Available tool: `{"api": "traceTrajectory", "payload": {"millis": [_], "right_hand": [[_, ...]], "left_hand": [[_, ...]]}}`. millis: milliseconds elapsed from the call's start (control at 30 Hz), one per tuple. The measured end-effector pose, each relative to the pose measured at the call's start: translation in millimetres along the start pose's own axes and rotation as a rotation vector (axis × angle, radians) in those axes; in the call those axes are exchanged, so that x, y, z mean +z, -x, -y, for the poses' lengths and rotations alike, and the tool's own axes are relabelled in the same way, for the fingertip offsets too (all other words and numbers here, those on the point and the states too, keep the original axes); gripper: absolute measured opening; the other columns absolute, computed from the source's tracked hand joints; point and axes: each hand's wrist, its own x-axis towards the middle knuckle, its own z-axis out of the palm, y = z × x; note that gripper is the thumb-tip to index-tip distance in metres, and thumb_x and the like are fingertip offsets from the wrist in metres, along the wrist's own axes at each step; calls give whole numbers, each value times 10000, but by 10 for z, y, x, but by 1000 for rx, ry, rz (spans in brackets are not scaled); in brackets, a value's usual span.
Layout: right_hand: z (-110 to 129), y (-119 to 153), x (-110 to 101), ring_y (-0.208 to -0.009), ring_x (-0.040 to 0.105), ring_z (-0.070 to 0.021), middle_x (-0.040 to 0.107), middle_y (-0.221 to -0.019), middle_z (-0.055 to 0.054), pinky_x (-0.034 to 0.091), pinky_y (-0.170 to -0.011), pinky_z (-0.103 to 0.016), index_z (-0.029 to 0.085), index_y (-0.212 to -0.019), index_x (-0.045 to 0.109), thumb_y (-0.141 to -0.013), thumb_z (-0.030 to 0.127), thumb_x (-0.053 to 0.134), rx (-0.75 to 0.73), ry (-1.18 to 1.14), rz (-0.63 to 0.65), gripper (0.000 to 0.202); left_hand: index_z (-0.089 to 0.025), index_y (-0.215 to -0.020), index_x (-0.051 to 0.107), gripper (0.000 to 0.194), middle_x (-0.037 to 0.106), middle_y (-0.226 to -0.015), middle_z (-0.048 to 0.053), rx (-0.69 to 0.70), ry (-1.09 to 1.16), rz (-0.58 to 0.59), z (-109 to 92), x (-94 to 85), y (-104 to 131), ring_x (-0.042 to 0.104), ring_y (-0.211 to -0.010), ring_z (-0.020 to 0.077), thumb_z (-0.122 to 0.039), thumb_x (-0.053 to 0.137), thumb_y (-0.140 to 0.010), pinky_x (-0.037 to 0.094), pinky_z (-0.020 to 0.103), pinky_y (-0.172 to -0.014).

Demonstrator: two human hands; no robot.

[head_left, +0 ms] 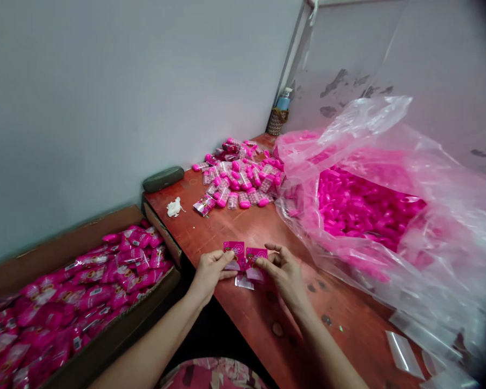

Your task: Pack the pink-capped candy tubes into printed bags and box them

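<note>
My L hand [210, 273] pinches one printed pink card [235, 248], my R hand [284, 274] a 2nd pink card [260, 253]; pkgd pink pcs [243, 178] at 12 o'clock, plastic bag [457, 232] approx. 2.

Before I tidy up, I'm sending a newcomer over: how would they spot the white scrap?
Find the reddish table, then its end beside the cardboard box. There the white scrap lies near the dark oblong case. Unlike the pink-ended packets nearby, it is crumpled and white.

Packing workshop, apparently: stained table [204, 232] beneath the fingers [225, 260]; open bag [368, 119] of pink plastic pieces [360, 208] to their right; carton [85, 235] of matching packets [93, 297] left.
</note>
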Motion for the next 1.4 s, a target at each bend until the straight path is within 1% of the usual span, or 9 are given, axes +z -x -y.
{"api": "traceTrajectory", "payload": {"millis": [133,300,467,600,733,967,1133,1300,1400], "right_hand": [[21,-205,-147,-752,581,-213,634,-828,-52,426,-632,-307,216,-933,585,-721,365,607,-231,678,97,260],[367,-1065,-295,-980,523,-215,589,-1079,-106,397,-807,-303,181,-1063,576,-867,228,392,-469,1070,10,272],[589,-1911,-214,-1027,510,-215,581,-1118,-100,392,-814,-290,194,-1112,557,-863,220,384,-346,1234,33,305],[561,-2136,28,-921,571,-272,606,-1023,-171,427,-718,-331,125,-985,624,-817,378,431,-176,1282,2,359],[528,-2058,116,-941,567,-283,592,-1060,-177,418,-707,-333,128,-1028,599,-798,371,440,-114,1295,3,371],[446,-1394,-223,-678,610,-186,667,-729,-55,382,-558,-236,190,-759,651,-785,477,460,-120,1265,241,346],[235,-887,-241,-865,579,-237,610,-991,-104,388,-622,-274,190,-1052,537,-788,490,465,-268,1293,84,407],[189,-734,-159,-804,586,-241,612,-857,-125,382,-598,-287,159,-852,551,-824,249,426,-241,1268,75,156],[273,-510,-79,-647,586,-207,607,-709,-63,388,-551,-279,187,-772,523,-831,304,419,-203,968,71,167]], "left_hand": [[-87,-682,638,245,610,-616,42,-102,88,-25,-12,-88,-19,576,-560,99,-327,685,-661,520,213,-561],[-81,-643,627,250,608,-584,46,-174,175,-47,-63,-71,-28,562,-516,91,-317,711,-633,513,189,-499],[-76,-646,624,232,607,-580,43,-201,231,-89,-121,-81,-37,571,-508,95,-280,730,-615,510,178,-473],[-90,-632,602,188,586,-549,15,-202,345,-149,-131,-105,-78,550,-462,79,-235,722,-632,510,176,-446],[-119,-681,585,104,596,-572,-4,-180,515,-237,-180,-119,-120,564,-467,76,-170,676,-684,520,178,-456],[-130,-738,580,48,636,-637,19,-155,640,-285,-247,-151,-115,624,-562,124,-153,622,-736,546,229,-519],[-129,-771,591,79,655,-704,41,-180,678,-285,-244,-68,-107,647,-653,150,-169,640,-724,541,230,-561],[-127,-769,595,105,659,-727,49,-159,726,-312,-255,-8,-85,643,-668,136,-203,649,-721,534,235,-611],[-137,-779,596,114,660,-736,42,-138,751,-345,-253,-7,-78,641,-666,127,-214,653,-717,531,238,-630]]}}
